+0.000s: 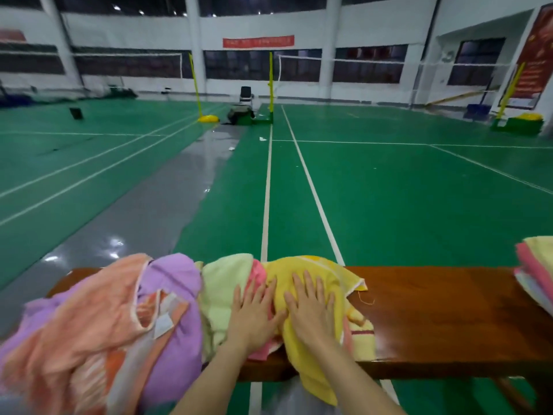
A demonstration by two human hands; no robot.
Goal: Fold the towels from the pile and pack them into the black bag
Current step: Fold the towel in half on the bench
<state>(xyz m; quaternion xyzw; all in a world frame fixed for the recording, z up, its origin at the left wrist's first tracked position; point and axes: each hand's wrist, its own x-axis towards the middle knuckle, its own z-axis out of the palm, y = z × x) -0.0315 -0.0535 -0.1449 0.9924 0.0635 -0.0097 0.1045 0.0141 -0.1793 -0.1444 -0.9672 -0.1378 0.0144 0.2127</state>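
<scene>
Both hands, left hand (253,317) and right hand (312,313), are pressing the yellow towel (311,268) with fingers spread flat on the counter (434,310); the folded stack (537,271) is getting cut off.

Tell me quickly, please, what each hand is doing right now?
Left hand: open, fingers straight, flat on the towels.
Right hand: open, pressing flat on the yellow towel.

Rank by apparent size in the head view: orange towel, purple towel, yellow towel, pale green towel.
1. Crumpled orange striped towel, largest, though nearest the camera.
2. Purple towel and yellow towel under both flat hands: too close to rank, both partly hidden.
3. Pale green towel, smallest, mostly covered.
</scene>
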